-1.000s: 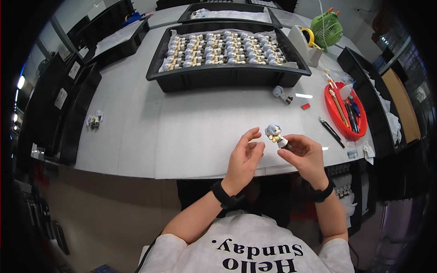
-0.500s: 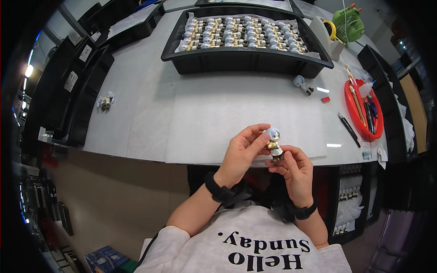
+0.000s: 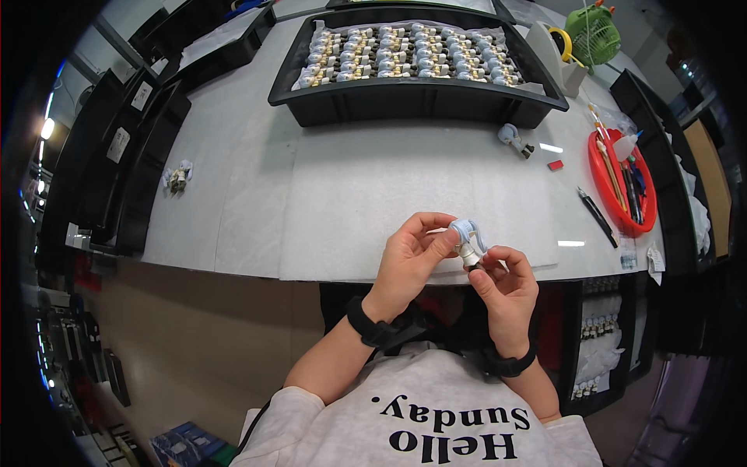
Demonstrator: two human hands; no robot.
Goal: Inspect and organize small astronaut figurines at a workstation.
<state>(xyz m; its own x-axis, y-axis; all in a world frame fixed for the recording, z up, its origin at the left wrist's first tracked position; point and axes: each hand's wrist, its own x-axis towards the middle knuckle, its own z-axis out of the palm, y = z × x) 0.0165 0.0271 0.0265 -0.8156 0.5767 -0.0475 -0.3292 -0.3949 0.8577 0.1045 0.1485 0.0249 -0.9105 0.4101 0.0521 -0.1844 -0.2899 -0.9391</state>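
Note:
Between my two hands, over the table's near edge, is a small figurine (image 3: 470,247) with pale blue hair, a white outfit and dark feet. Its back now shows, with the long hair hanging down. My left hand (image 3: 416,253) pinches it at the head, thumb against the hair. Lower down, the thumb and fingertips of my right hand (image 3: 504,292) are closed round its legs. A similar figurine (image 3: 515,140) lies on its side below the big tray, and another loose figurine (image 3: 178,178) is at the table's far left.
A black tray (image 3: 420,105) with rows of figurines stands at the back. On the right are a red basket (image 3: 650,204) of brushes and pens, a black pen-like knife (image 3: 597,217), a small red block (image 3: 555,165) and a green fan (image 3: 593,37). Black trays (image 3: 148,148) line the left side.
The figurine has been turned between my fingers from its front to its back. My right fingers have shifted slightly on its legs; my left hand keeps its pinch.

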